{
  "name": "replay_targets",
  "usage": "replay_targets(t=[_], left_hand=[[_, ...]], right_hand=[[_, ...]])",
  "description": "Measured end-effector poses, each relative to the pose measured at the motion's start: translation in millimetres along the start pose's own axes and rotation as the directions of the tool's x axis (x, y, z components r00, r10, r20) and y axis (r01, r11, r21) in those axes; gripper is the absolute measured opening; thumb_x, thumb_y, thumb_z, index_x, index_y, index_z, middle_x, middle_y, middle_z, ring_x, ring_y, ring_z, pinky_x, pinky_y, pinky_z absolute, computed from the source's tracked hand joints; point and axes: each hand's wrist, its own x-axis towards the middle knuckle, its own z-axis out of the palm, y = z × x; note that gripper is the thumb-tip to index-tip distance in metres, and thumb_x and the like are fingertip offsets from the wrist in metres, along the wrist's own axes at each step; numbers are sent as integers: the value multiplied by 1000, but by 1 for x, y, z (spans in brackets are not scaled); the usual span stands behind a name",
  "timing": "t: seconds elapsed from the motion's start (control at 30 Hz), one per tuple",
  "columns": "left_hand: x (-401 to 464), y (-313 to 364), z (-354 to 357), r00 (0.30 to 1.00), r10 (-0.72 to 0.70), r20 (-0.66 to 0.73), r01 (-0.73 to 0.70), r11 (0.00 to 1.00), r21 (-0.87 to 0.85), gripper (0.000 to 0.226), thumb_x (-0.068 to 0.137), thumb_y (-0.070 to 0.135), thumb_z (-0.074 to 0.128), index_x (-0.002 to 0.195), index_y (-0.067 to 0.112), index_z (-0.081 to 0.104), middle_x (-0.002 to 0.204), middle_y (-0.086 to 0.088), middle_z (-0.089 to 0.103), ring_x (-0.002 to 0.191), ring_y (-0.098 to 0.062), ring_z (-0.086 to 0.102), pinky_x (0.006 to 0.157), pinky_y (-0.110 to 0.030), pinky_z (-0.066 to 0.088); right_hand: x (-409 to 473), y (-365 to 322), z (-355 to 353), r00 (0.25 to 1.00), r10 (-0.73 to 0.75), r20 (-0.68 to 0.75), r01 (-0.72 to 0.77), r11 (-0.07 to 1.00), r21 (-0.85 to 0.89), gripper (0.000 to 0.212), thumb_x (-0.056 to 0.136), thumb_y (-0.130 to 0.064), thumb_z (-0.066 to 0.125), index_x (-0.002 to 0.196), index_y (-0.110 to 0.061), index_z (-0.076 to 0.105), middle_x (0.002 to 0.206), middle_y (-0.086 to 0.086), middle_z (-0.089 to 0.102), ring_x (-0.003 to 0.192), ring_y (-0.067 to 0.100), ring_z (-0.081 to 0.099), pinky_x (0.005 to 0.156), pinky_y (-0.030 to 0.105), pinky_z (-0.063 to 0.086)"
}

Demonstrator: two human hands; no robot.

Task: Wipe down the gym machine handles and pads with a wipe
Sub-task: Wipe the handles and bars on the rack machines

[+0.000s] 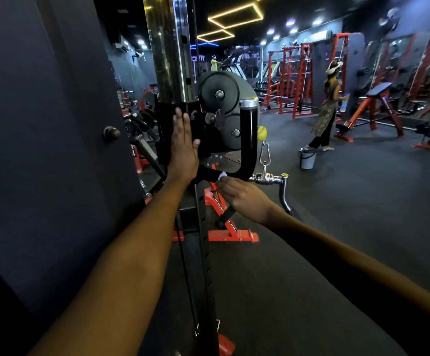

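At frame centre, the left hand (183, 145) lies flat, fingers straight, against the black pulley carriage (221, 116) on a chrome post (171, 47). Just below right, the right hand (242, 195) pinches a small white wipe (222, 175) against the bottom of a smooth, black, U-shaped handle (248, 140). The crumpled wipe looks tiny; it could slip from the fingers or miss the curved tubing. A steel carabiner (264, 152) dangles beside the handle.

Two hands (183, 147), one wipe (222, 175), one bucket (307, 158), two pulley wheels (219, 93).
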Motion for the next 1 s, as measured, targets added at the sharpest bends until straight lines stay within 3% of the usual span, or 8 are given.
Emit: replay_targets(t=[0.1,0.27,0.4,0.5,0.63,0.7,0.83,1.0], left_hand=[[-1,1,-2,1000,5,3,-5,1000,6,63,103,14,39,153,2,1,160,-18,-8,149,-27,-9,121,-31,1],[-2,2,-2,1000,-19,18,19,1000,-6,63,104,14,38,153,4,0,160,-17,-11,149,-26,-10,118,-25,-3],[-1,3,-1,999,-31,12,31,1000,-6,63,104,13,37,153,5,-1,161,-15,-11,149,-25,-11,118,-26,-2],[-2,3,0,1000,-29,5,29,1000,-4,63,104,14,37,153,5,-1,161,-14,-10,149,-24,-11,119,-27,-2],[-2,2,-1,999,-30,15,30,1000,6,63,104,16,36,153,5,-2,161,-13,-12,149,-23,-12,117,-20,-7],[-3,2,-1,1000,-21,18,21,1000,4,63,104,15,36,153,5,-2,161,-14,-12,149,-24,-12,119,-25,-4],[-4,3,0,999,-35,23,35,999,-1,64,104,15,37,153,6,-3,161,-13,-12,149,-24,-12,120,-32,1],[-5,8,-3,997,-65,32,65,998,12,64,105,20,37,153,5,-2,161,-14,-11,149,-25,-9,121,-37,5]], right_hand=[[5,7,-3,990,-115,85,121,990,-67,34,86,-7,40,93,-4,73,105,8,68,113,25,59,100,31,39],[-36,42,-17,980,-194,34,196,978,-76,31,96,-8,41,111,8,64,122,13,62,127,20,41,116,28,21],[-36,49,-53,952,266,-154,-252,962,106,41,100,-30,40,119,-1,62,123,8,58,120,15,47,107,24,35],[4,56,-74,626,720,-300,-525,673,521,25,95,-9,51,111,2,66,114,13,61,108,20,54,97,10,35],[54,64,-69,230,972,39,-250,21,968,25,91,-5,58,115,-1,65,116,6,64,111,14,59,103,33,44],[52,67,-56,244,946,212,-114,-189,975,27,93,-7,56,117,3,63,111,11,67,108,22,61,102,44,45],[28,67,-40,379,835,399,-109,-387,915,34,96,-9,49,124,9,53,115,24,60,106,28,59,94,35,50],[8,59,-35,421,813,403,-256,-319,912,23,95,-5,50,114,1,61,93,12,65,90,19,62,77,21,52]])
